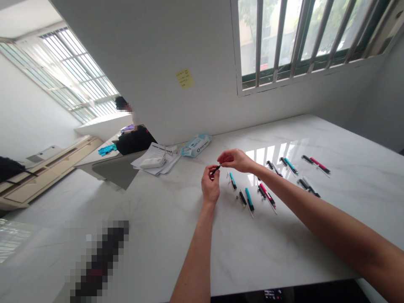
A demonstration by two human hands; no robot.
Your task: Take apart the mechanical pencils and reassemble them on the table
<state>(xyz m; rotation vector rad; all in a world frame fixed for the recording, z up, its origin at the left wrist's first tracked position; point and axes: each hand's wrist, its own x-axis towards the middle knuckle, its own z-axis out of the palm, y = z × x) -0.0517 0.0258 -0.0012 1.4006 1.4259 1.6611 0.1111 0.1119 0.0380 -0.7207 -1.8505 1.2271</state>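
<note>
Above the marble-patterned table, my left hand is closed around a short black pen part, which tilts up to the right. My right hand pinches at the upper end of that part, where a small pale bit shows between the fingertips; what it is, I cannot make out. Just right of my left hand lies a teal pen barrel beside a thin white refill. Nearer to me are another teal barrel, a black pen part and a white refill. A red barrel lies under my right forearm.
More pen parts spread to the right, among them a teal barrel, a red barrel and grey-black pieces. A wipes packet and papers with a white box lie by the wall. Another person sits far left.
</note>
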